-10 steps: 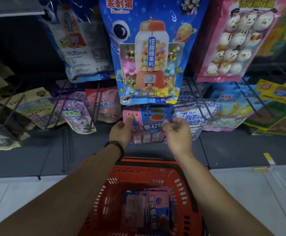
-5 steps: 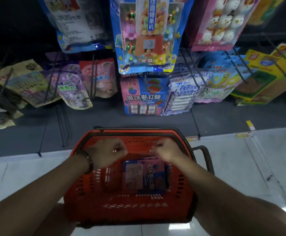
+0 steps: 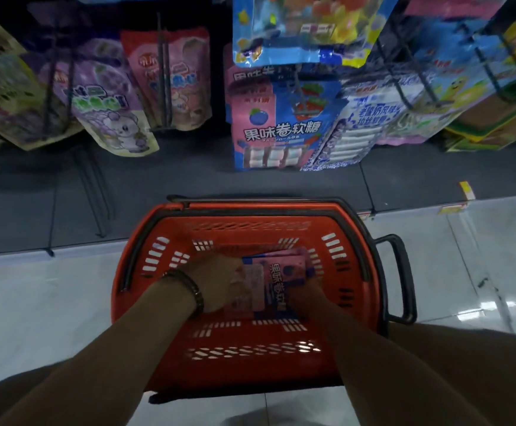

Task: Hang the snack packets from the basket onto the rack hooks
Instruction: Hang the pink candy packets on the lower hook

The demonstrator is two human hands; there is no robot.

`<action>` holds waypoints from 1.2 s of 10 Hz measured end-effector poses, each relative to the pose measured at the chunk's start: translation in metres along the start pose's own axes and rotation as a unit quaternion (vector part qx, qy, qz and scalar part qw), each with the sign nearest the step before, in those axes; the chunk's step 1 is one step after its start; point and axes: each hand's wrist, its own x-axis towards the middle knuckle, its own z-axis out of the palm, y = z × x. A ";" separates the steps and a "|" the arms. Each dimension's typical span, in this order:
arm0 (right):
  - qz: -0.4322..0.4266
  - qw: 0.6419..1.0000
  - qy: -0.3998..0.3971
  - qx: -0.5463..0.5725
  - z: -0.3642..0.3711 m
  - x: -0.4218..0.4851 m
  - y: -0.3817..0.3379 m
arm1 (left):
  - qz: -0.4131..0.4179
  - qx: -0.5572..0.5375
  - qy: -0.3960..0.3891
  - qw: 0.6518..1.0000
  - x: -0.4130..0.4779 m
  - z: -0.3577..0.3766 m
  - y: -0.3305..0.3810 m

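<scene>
My left hand (image 3: 216,284) grips a glossy pink-and-blue snack packet (image 3: 276,279) at its 9 o'clock edge; my right hand (image 3: 310,290): grip hidden.

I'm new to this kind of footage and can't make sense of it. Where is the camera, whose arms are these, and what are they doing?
There is no machine here. A person wears one wide-angle camera on the head, so you look down along their own two bare arms. A red shopping basket stands on the pale tiled floor. Both hands are down inside it, at a pink and blue snack packet. The left hand, above a dark wristband, seems to grip the packet's left edge. The right hand is at its right side, but its fingers are mostly hidden, so its hold is unclear. Above the basket, a rack has metal hooks with packets hanging from them, among them a matching hung packet.
</scene>
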 end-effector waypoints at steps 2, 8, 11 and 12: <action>0.014 1.000 0.002 -0.010 0.011 -0.004 -0.018 | -0.016 -0.014 -0.030 0.999 0.002 0.000 -0.002; -0.261 0.897 -0.215 -0.285 -0.066 -0.098 -0.111 | -0.078 -0.035 0.026 0.996 -0.013 -0.015 -0.012; -0.404 0.893 -0.179 -0.087 -0.159 -0.194 -0.151 | 0.000 -0.374 0.153 0.915 -0.042 -0.009 0.010; -0.350 0.911 -0.182 0.117 -0.161 -0.197 -0.143 | -0.005 -0.461 0.238 0.855 -0.053 -0.012 0.021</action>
